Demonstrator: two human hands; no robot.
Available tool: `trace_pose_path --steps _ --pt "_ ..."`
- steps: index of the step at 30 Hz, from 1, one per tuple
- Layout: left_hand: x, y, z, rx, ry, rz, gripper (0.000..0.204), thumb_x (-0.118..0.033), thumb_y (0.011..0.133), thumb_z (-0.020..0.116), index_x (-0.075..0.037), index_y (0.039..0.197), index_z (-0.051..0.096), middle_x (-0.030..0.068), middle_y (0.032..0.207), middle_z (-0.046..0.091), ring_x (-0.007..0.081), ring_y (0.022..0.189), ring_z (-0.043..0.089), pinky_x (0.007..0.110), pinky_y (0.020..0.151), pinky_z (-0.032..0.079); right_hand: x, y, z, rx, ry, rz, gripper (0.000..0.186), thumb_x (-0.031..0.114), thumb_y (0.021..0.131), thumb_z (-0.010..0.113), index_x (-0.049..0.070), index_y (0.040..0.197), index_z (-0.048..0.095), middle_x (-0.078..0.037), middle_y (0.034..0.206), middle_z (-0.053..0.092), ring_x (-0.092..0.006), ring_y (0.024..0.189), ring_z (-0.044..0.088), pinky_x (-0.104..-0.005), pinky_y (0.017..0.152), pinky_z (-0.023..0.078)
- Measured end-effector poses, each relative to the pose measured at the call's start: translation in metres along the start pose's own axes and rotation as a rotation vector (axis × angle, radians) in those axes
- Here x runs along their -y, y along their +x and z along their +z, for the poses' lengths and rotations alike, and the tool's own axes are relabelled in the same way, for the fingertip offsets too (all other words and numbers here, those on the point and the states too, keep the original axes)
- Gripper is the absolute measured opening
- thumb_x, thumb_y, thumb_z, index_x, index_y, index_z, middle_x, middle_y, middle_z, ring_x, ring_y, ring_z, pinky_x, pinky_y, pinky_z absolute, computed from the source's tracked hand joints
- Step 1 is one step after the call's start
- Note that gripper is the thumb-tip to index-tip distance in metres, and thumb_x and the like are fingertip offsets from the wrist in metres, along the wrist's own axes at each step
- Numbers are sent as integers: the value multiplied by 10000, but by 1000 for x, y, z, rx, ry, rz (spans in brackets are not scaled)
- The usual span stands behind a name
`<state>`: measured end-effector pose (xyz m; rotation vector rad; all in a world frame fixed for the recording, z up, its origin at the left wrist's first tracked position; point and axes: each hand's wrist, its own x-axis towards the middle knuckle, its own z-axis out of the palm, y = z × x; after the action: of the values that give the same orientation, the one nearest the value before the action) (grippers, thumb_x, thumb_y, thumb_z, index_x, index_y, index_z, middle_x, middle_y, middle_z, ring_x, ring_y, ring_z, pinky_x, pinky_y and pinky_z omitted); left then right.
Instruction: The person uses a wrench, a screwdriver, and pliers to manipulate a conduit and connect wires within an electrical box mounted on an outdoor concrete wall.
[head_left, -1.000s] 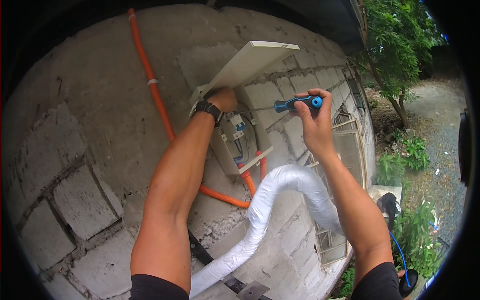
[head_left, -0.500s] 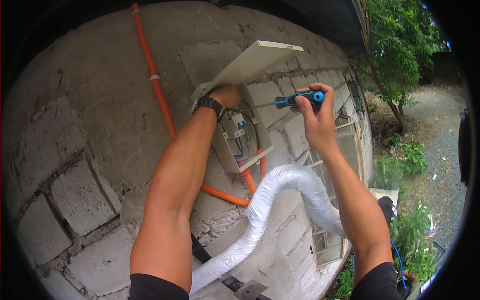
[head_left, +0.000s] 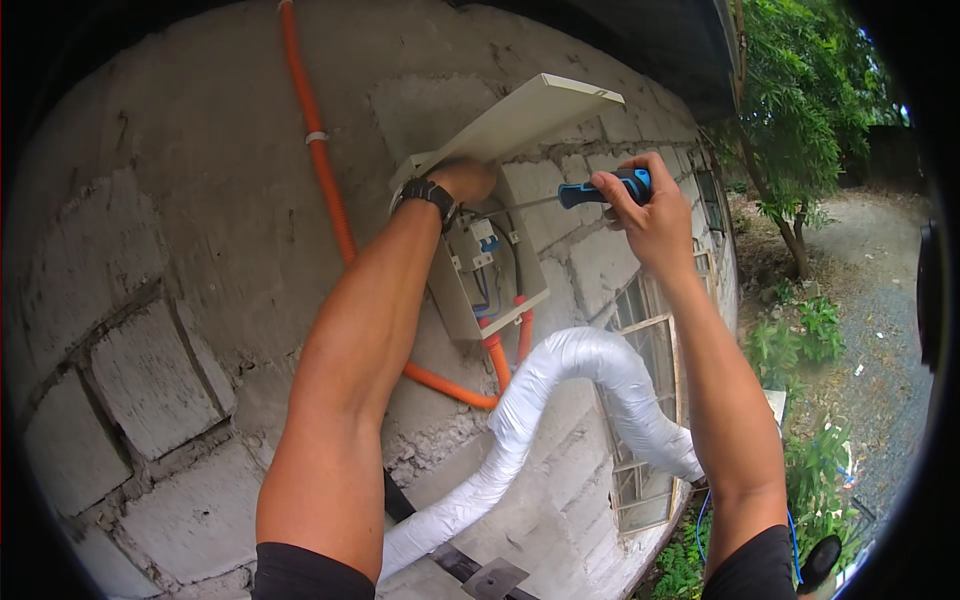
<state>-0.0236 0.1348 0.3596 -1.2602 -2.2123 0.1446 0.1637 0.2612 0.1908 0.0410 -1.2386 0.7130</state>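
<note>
A metal electrical box (head_left: 462, 318) is on the wall with its lid (head_left: 520, 118) raised; inside are a blue-and-white breaker (head_left: 486, 236) and several cables. My left hand (head_left: 463, 181), with a watch on the wrist, reaches into the box's upper part beneath the lid; its fingers are hidden. My right hand (head_left: 650, 210) is closed round a blue-and-black screwdriver (head_left: 586, 193), whose long shaft runs leftward into the box near my left hand. The tip cannot be made out.
Orange conduit (head_left: 326, 178) runs down the block wall (head_left: 160, 390) and up into the box. A silver-wrapped pipe (head_left: 470, 480) arches below, over a black bracket (head_left: 495, 578). A window (head_left: 645, 480), plants (head_left: 815, 330) and a gravel path (head_left: 870, 290) lie to the right.
Both hands, the screwdriver and the box appear a little higher and further right in the picture, as the view shifts. My grip on the screwdriver persists, with the hand slightly turned.
</note>
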Motion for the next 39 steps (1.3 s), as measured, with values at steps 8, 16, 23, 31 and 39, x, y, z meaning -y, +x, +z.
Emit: trace_pose_path --steps 8,16,23,31,39 --pt "39 39 29 -32 1015 418 189 -104 873 653 -62 951 820 124 1008 797 284 926 771 381 810 605 28 18 -7 59 -534 -146 673 667 875 730 8 822 607 -161 606 614 -382 583 653 -476 593 488" --pt "33 49 38 -81 587 249 282 -164 910 593 -48 1047 810 146 1092 777 327 996 753 407 897 590 60 39 -17 287 -645 335 821 708 963 577 -28 612 669 -160 579 662 -311 580 712 -438 637 559" --pt "39 47 36 -70 616 196 268 -118 859 607 -45 1010 816 146 1076 777 331 976 753 410 875 590 65 48 -19 400 -535 324 812 695 968 587 17 522 547 -99 498 588 -213 425 627 -365 486 530" --pt "45 47 33 -88 598 232 282 -181 844 628 -21 991 807 186 1051 769 353 950 748 433 866 582 69 49 -12 396 -557 248 818 721 938 612 16 530 529 -93 495 565 -196 429 621 -355 460 516" --pt "20 44 36 -84 516 248 343 -278 875 615 -1 981 788 239 1037 742 400 929 726 443 879 560 0 54 -23 368 -352 -157 479 474 989 708 4 1038 630 -72 728 550 -126 658 535 -325 575 423"
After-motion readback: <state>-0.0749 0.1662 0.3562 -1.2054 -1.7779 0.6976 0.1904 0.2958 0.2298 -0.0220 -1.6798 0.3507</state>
